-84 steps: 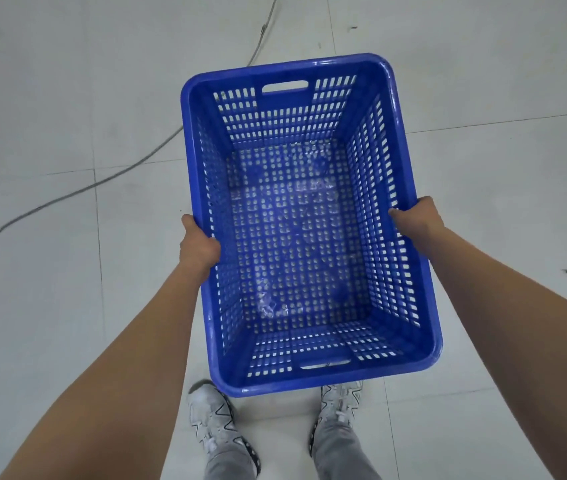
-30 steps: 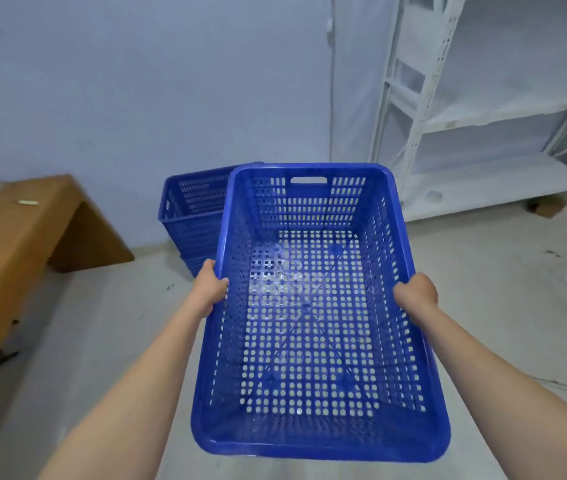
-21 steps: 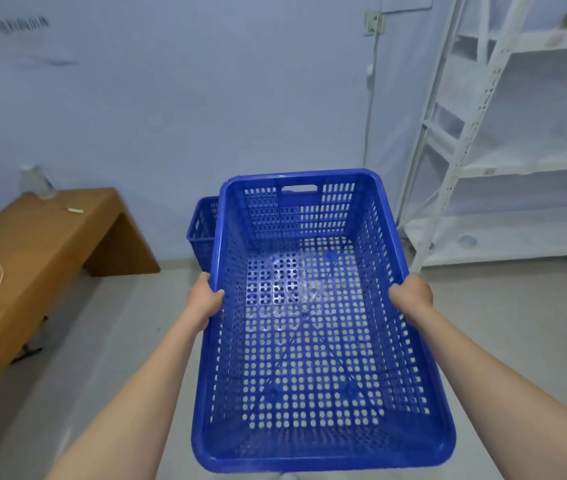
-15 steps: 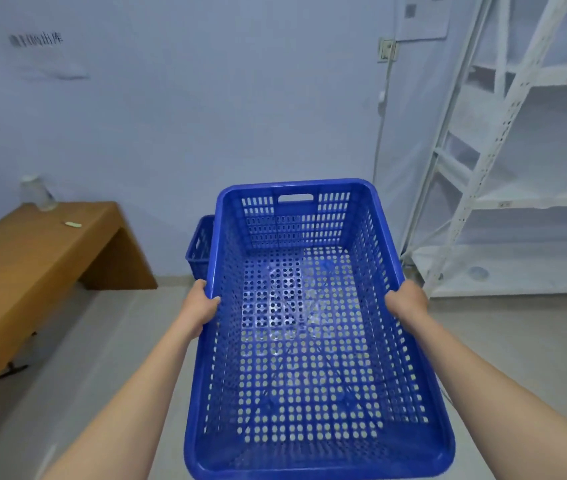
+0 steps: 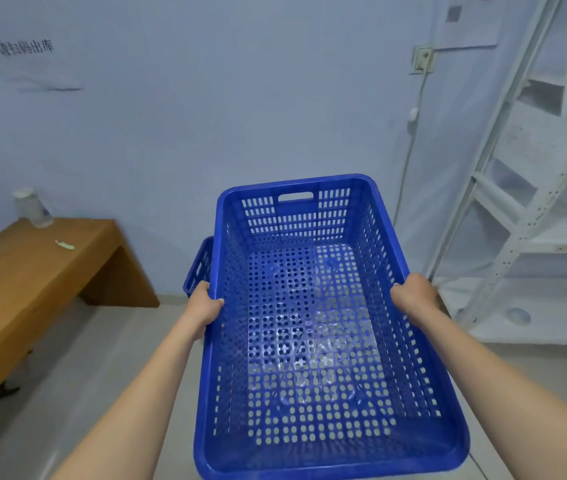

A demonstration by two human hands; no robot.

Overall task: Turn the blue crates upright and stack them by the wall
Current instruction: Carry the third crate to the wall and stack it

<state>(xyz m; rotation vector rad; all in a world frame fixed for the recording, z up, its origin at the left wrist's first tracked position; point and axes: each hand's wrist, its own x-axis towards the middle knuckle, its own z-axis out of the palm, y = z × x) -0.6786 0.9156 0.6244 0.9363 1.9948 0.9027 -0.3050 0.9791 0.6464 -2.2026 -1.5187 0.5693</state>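
I carry an upright blue perforated crate (image 5: 313,344) in front of me, its open top facing up and its inside empty. My left hand (image 5: 204,304) grips its left long rim and my right hand (image 5: 411,294) grips its right long rim. Behind the carried crate, by the pale wall (image 5: 205,98), a corner of another blue crate (image 5: 200,268) shows; the rest of it is hidden.
A wooden bench (image 5: 29,271) stands at the left against the wall, with a clear plastic cup (image 5: 32,207) on its far end. White metal shelving (image 5: 531,202) fills the right side. A wall socket (image 5: 422,58) has a cable hanging down. Grey floor (image 5: 77,375) lies ahead.
The view rose from the floor to the wall as I carried the crate forward. The crate by the wall is now almost fully hidden behind the one I hold.
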